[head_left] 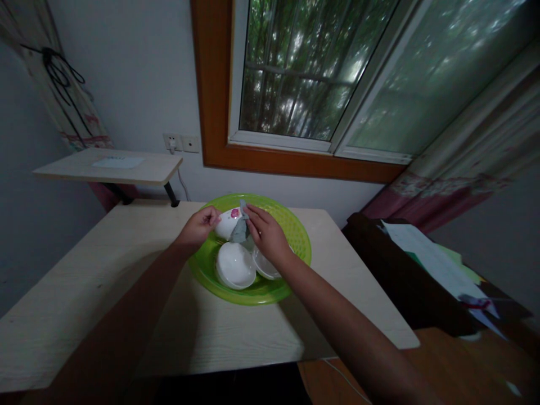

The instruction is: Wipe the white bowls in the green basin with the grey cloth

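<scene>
My left hand [201, 224] grips the edge of a white bowl [226, 223] with a pink flower on its side. The bowl is tilted above the far left part of a green plastic basket [301, 236]. A grey cloth [240, 230] is pinched in my right hand [265, 228] and lies against the bowl's right side. Below them in the basket sits another white bowl [236, 266], its hollow facing up. To its right rests a clear bowl [265, 266], partly hidden by my right hand and forearm.
The basket stands on a pale wooden table [139, 236]. A raised shelf [113, 166] with a paper label is at the back left. Behind are a wall socket [172, 142] and a window [304, 73]. Papers [434, 259] lie on dark furniture at the right.
</scene>
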Available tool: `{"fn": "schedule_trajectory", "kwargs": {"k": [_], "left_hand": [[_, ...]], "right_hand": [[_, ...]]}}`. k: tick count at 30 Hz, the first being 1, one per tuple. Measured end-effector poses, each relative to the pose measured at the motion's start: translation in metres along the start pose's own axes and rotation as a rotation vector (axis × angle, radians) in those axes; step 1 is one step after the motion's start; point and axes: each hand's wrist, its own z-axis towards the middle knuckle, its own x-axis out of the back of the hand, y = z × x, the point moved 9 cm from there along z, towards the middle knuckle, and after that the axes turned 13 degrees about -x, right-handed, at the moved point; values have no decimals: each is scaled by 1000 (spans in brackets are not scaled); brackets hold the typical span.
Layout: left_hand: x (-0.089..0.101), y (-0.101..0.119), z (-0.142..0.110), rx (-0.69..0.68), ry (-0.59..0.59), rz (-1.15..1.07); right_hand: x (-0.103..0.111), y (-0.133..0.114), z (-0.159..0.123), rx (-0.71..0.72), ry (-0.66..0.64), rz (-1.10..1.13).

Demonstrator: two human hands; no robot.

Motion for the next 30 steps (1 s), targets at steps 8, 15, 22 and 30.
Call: {"fn": "schedule_trajectory", "kwargs": {"k": [8,15,22,30], "left_hand": [[5,-7,-2,47,62,-66],[13,-11,-3,75,167,-196],[11,-10,-2,105,144,-242],[8,-10,-2,132,141,-342]], "right_hand": [[-3,-2,0,22,-29,50],[-8,35,6,-251,-68,119],[-11,16,0,-111,-94,73],[-15,-12,-4,121,-152,-3]]}}
